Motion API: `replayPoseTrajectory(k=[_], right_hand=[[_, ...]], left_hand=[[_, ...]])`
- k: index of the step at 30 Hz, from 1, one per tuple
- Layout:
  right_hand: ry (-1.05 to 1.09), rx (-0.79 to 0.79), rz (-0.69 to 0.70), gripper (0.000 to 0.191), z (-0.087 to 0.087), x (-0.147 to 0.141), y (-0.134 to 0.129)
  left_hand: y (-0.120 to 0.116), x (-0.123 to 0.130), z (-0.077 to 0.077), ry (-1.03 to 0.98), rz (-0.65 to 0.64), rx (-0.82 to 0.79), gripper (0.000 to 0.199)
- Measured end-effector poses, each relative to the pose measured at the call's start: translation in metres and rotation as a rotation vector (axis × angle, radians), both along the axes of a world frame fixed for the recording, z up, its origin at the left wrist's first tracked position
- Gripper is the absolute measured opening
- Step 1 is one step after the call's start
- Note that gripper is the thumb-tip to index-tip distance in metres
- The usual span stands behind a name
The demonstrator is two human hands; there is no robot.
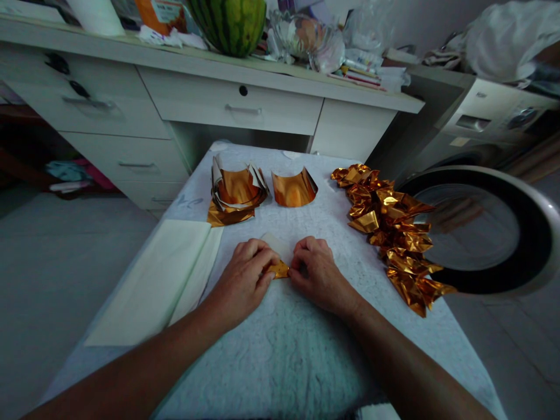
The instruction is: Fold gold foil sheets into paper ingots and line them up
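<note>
Between my two hands, low over the table, is a small piece of gold foil paper (280,269), partly folded, with a pale sheet (275,242) showing just behind it. My left hand (251,268) pinches the foil paper's left side, fingers curled. At its right end, my right hand (317,268) grips it between thumb and fingers. My fingers cover much of the piece. Beyond them stand a curled stack of gold foil sheets (238,186) and a single curved gold sheet (295,189). Folded gold foil pieces (385,221) lie in a heap on the right.
Pale paper sheets (153,274) lie at the left of the cloth-covered table (280,361). An open washing machine door (481,230) reaches close to the table's right edge. Behind, a white drawer counter (236,105) carries a watermelon (230,23) and assorted clutter.
</note>
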State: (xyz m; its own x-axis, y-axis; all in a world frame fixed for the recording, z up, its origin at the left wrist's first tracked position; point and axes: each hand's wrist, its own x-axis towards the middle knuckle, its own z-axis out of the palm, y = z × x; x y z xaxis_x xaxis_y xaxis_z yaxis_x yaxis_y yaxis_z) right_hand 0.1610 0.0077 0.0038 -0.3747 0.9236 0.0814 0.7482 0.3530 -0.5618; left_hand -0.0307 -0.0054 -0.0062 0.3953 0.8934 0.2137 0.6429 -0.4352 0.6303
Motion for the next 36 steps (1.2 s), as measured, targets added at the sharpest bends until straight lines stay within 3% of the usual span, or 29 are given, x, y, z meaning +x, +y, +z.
replayPoseTrajectory(k=[6, 12, 19, 29, 36], right_hand=[[-0.029, 0.001, -0.007, 0.002, -0.0005, -0.0001, -0.001], [-0.08, 0.07, -0.039, 0.026, -0.0008, -0.0002, -0.0052], [-0.153, 0.129, -0.034, 0.024, -0.0022, -0.0046, -0.0077], [-0.127, 0.068, -0.061, 0.037, 0.0009, -0.007, -0.0075], [-0.148, 0.054, -0.019, 0.064, -0.0024, -0.0011, -0.0046]], left_hand=[[0.0017, -0.0012, -0.0009, -0.023, -0.079, 0.045, 0.027], [0.0035, 0.0011, 0.0004, -0.007, -0.057, 0.025, 0.018], [0.0062, 0.0027, -0.0034, -0.004, -0.047, 0.019, 0.017], [0.0056, 0.0013, 0.0011, 0.003, -0.056, -0.008, 0.02], [0.0061, 0.0009, -0.0011, 0.011, -0.05, -0.007, 0.024]])
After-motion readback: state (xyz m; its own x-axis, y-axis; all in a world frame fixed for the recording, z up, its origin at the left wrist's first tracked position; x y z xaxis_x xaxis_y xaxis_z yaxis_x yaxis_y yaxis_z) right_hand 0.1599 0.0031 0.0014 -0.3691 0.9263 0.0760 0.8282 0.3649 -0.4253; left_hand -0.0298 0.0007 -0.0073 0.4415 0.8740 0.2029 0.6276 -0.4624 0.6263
